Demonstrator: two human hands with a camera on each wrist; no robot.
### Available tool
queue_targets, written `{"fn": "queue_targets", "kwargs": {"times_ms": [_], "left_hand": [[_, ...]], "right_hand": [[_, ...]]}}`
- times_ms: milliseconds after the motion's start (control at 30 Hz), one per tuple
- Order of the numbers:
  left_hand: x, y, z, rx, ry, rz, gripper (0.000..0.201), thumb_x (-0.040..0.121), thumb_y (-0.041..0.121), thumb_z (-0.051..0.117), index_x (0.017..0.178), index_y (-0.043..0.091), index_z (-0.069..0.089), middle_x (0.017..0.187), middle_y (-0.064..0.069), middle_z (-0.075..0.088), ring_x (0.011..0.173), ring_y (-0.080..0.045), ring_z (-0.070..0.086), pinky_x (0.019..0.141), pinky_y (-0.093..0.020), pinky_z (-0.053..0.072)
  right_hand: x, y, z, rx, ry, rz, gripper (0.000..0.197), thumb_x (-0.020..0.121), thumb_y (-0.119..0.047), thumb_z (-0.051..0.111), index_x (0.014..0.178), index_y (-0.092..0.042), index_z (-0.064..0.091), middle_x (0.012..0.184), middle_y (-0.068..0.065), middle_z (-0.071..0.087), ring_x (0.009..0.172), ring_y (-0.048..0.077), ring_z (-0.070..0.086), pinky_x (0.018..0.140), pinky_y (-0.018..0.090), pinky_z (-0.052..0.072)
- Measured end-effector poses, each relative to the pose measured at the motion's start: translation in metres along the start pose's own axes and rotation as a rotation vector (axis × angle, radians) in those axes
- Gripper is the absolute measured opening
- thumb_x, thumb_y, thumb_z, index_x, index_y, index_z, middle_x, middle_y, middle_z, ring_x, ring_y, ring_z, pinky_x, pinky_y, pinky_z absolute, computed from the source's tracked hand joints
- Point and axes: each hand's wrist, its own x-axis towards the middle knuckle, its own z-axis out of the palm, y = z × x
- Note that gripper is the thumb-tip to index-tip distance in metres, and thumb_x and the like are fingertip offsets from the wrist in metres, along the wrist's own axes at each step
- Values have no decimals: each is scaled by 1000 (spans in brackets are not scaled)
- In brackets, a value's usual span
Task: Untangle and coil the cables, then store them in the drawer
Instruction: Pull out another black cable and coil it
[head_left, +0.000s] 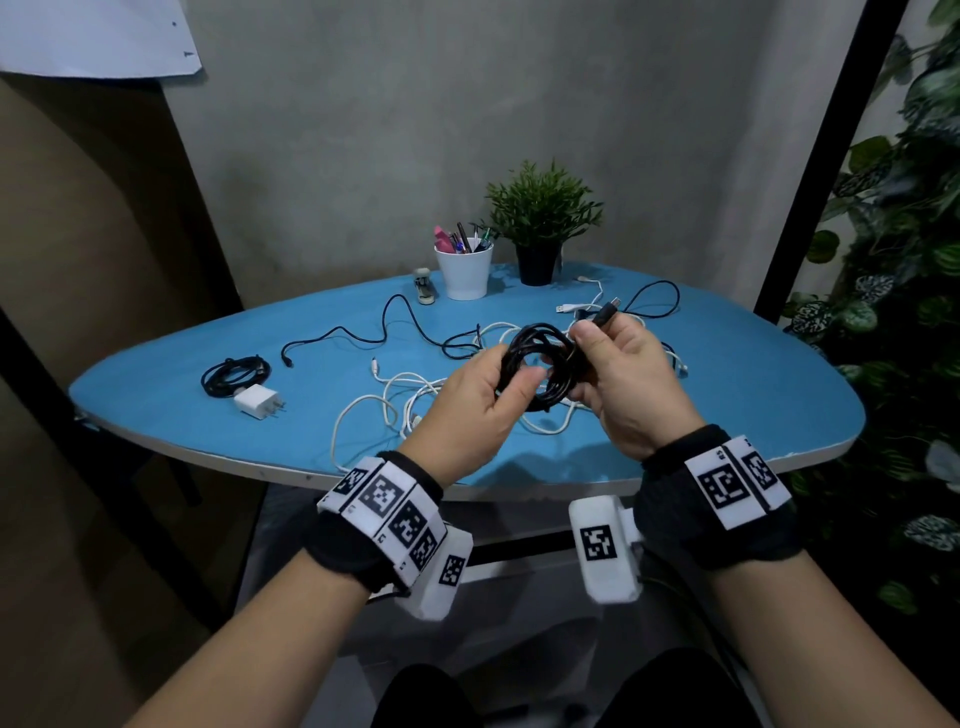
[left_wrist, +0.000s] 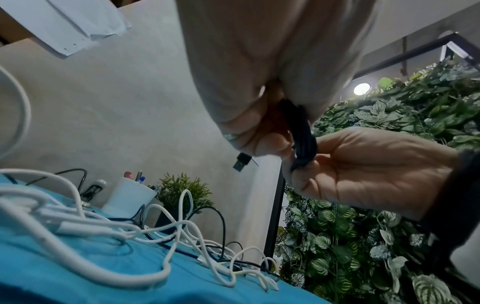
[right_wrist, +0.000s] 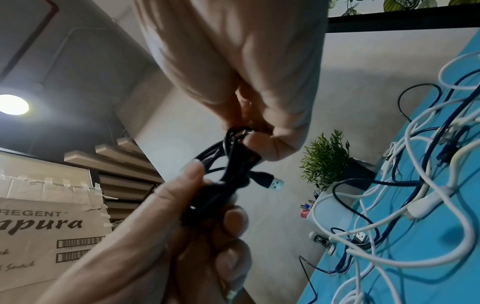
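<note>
A black cable wound into a coil (head_left: 540, 364) hangs in the air over the blue table (head_left: 208, 431), held between both hands. My left hand (head_left: 511, 382) grips the coil's left side, thumb across its front. My right hand (head_left: 587, 353) pinches the coil's right side, and the cable's plug end (head_left: 605, 314) sticks up past its fingers. In the left wrist view the USB plug (left_wrist: 242, 162) pokes out below the black strands (left_wrist: 303, 139). The right wrist view shows the plug (right_wrist: 272, 183) beside the bundle (right_wrist: 228, 174). A tangle of white cables (head_left: 415, 400) lies on the table beneath the hands.
A second coiled black cable (head_left: 234, 376) and a white charger (head_left: 257, 402) lie at the table's left. Loose black cables (head_left: 363, 332) run across the middle and right. At the back stand a pen cup (head_left: 464, 270), a potted plant (head_left: 540, 228) and a stapler (head_left: 425, 291).
</note>
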Motion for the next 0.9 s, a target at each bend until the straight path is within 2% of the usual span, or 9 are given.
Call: {"fn": "queue_targets", "kwargs": {"times_ms": [100,167,267,333,433,600,667,767,900], "left_hand": [[-1,-2,2,-229,-76,-151,8,87,20,60,85,17,54,75,9,55,72,-7,56,75,-31,48],[0,0,0,-418,-118,-254,8,89,14,61,94,15,55,83,7,59,77,-3,59,75,-21,47],[3,4,-4,-591,-171,-394,36,89,40,56,111,11,59,82,5,62,77,-8,55,74,-22,41],[5,5,-5,-662,-165,-451,37,94,38,47,110,7,60,75,1,56,72,-12,50,77,-28,43],[5,7,-2,-726,-70,-463,18,99,22,40,90,13,52,67,2,48,62,-11,49,63,-22,44],[5,7,4,-875,112,-380,19,101,16,34,84,13,42,61,4,39,55,-7,43,62,-19,40],[4,8,4,-925,141,-358,20,101,14,34,83,13,42,60,4,40,54,-6,44,62,-19,42],[4,7,0,-839,101,-334,15,100,11,36,88,14,44,61,4,44,57,-7,52,64,-21,46],[8,4,-2,-496,44,-295,16,99,14,42,111,24,45,58,10,57,66,-7,63,75,-28,52]], "right_hand": [[-2,-1,-1,-68,-32,-1,9,98,-16,44,89,-15,47,82,6,57,79,24,57,72,44,48],[-3,-2,0,-103,-60,-22,11,98,-13,45,87,-16,46,82,8,57,76,25,57,71,44,49],[-4,-3,0,-201,-91,-87,15,95,-8,50,82,-17,51,84,15,57,74,28,55,68,45,46],[-5,-2,0,-229,-115,-99,15,92,-4,54,82,-15,55,82,15,58,73,27,55,68,43,45],[-5,0,2,-214,-104,-94,15,91,-4,55,82,-16,56,80,12,59,72,25,56,71,40,45],[-5,0,8,-149,-105,-6,13,98,-15,44,86,-18,45,94,15,61,78,29,62,72,47,50],[-5,-3,8,-74,-106,17,14,99,-14,42,86,-17,43,90,10,62,80,30,62,75,48,53],[-2,-5,4,-3,-28,-10,14,98,-8,43,86,-13,44,81,8,60,72,23,63,61,33,56],[0,-2,3,-50,65,-91,14,94,-4,51,82,-11,52,74,6,57,59,9,60,49,18,50]]}}
